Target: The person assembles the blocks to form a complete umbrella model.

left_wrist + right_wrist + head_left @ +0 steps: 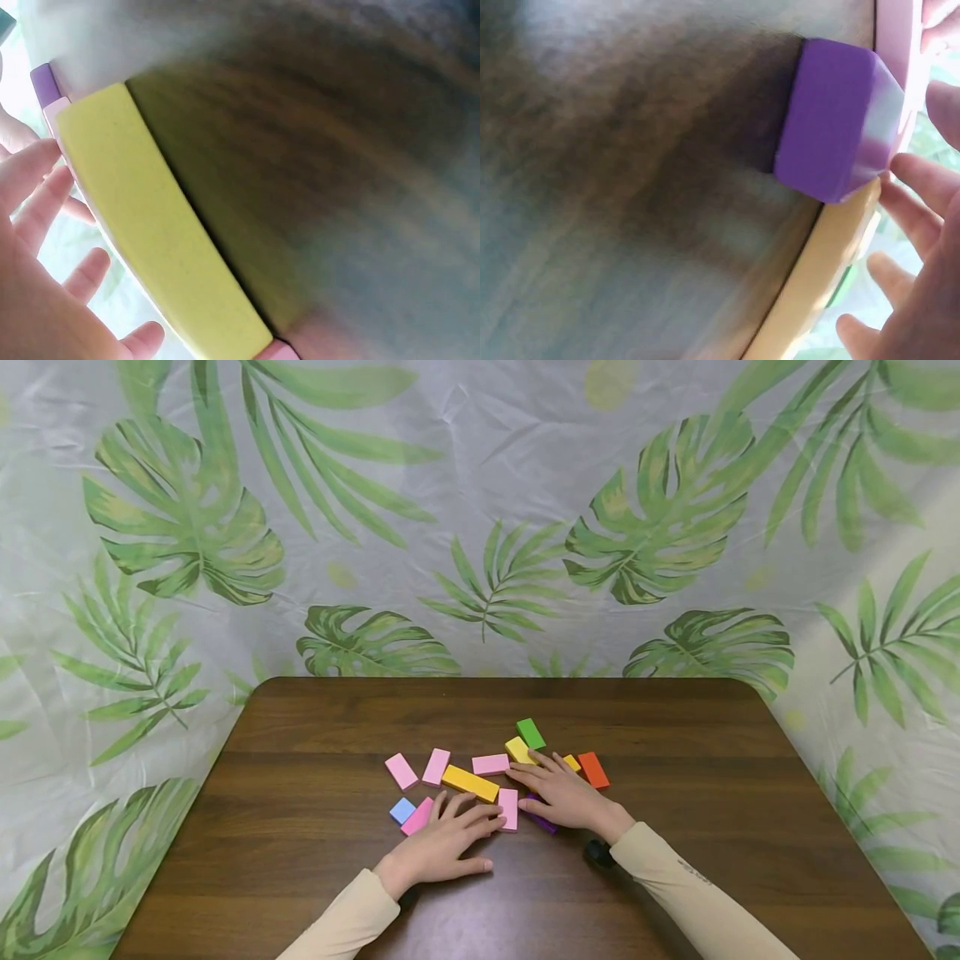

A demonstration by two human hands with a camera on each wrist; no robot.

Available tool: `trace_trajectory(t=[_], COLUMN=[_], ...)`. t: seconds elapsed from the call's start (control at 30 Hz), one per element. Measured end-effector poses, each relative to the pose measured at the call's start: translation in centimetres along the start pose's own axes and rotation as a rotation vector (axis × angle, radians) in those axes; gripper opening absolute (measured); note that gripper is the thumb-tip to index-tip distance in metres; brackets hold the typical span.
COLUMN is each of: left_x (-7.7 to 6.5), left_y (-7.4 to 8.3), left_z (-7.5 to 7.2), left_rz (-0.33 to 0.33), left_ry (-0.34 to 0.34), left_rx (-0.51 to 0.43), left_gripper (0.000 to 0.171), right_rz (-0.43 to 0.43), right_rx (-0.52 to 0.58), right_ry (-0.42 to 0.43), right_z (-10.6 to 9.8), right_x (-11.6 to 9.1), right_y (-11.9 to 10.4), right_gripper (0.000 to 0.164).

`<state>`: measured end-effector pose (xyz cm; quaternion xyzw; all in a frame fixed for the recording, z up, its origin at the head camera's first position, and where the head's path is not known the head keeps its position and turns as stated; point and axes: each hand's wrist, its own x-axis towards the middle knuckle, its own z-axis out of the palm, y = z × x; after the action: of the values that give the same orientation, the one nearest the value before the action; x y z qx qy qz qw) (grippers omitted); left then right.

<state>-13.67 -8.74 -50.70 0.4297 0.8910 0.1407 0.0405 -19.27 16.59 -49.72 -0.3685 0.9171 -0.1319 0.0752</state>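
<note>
My left hand hovers over or rests among the near blocks, fingers spread. Its fingertips lie by a bright pink block and a light pink block; whether they touch is unclear. Just beyond is a long orange-yellow block. My right hand has its fingers stretched leftward, near a yellow block and another light pink block. Partly under that hand lies a purple block, also large in the right wrist view. A big yellow block fills the left wrist view's middle. Neither hand grips anything.
Two light pink blocks and a blue block lie on the left. A green block is at the back, a red-orange block on the right, beside a small orange one. The brown table meets a leaf-patterned cloth.
</note>
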Motion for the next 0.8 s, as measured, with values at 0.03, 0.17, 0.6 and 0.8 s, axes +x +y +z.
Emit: trace_trajectory(t=[0.03, 0.17, 0.6, 0.8], left_x=[-0.02, -0.03, -0.07, -0.1], left_y=[0.01, 0.08, 0.05, 0.06], left_z=[-0.01, -0.08, 0.06, -0.09], left_rz=[0.0, 0.003, 0.027, 0.042], left_ry=[-0.001, -0.002, 0.013, 0.019], left_rx=[-0.003, -0.011, 0.02, 0.009], left_gripper=[0.059, 0.058, 0.055, 0.054], right_rz=[-0.004, -0.012, -0.023, -0.021], right_rx=[-0.002, 0.001, 0.003, -0.001], right_ry=[0.003, 0.011, 0.006, 0.007], right_z=[0.04, 0.19, 0.29, 0.16], right_x=[0.0, 0.03, -0.03, 0.05], right_y=[0.01, 0.1, 0.43, 0.42], right_gripper=[0.054, 0.055, 0.053, 0.052])
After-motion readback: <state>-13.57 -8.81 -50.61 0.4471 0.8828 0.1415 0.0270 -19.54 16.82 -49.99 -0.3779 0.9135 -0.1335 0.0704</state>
